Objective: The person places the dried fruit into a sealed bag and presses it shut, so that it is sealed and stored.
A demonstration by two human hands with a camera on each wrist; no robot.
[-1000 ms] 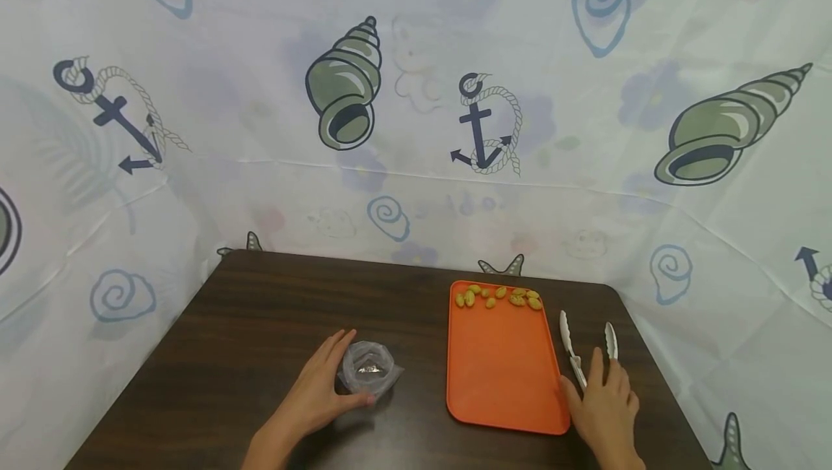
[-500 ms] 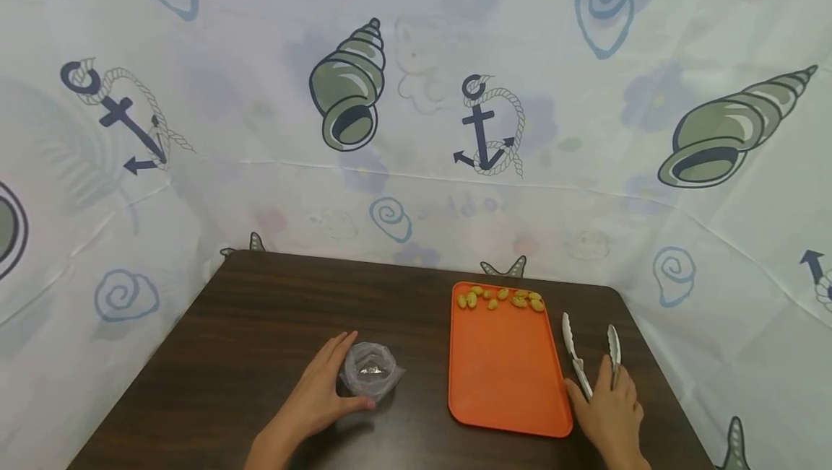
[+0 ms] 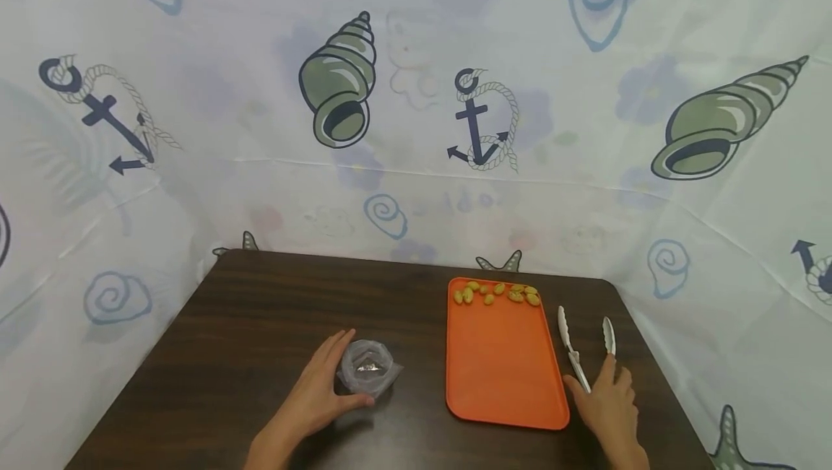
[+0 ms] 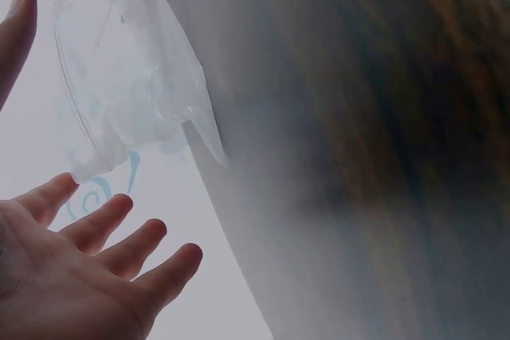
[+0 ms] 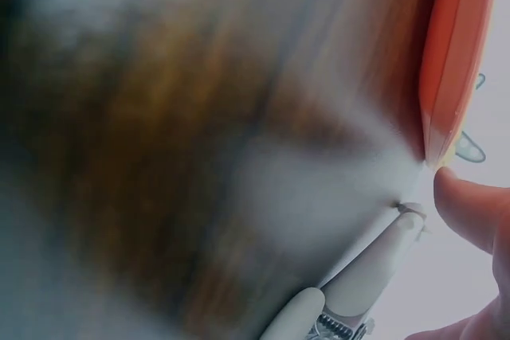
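My left hand (image 3: 315,392) curves around the left side of a translucent plastic bag (image 3: 372,388) standing with its round mouth open. Something shiny shows inside the bag. The left wrist view has the hand's fingers (image 4: 110,224) spread and mostly straight, close beside the bag's rim (image 4: 89,121). At the right, my right hand (image 3: 609,405) hovers around the handle end of spread metal tongs (image 3: 575,365), thumb and fingers apart. The right wrist view shows the thumb (image 5: 472,206) clear of the pale tong handle (image 5: 366,272); the tongs' hinge end is hidden from the head view.
An orange rectangular tray (image 3: 503,362) lies between the hands, just left of the tongs. Several small yellow-green oval pieces (image 3: 468,295) sit along its far end. The dark wooden table (image 3: 312,289) meets a white patterned cloth (image 3: 416,188) behind and at both sides.
The right hand's index finger has shifted right toward the tongs' right arm, and its fingers have drawn closer together. The left hand, bag, tray and oval pieces hold their places; the head view sways slightly.
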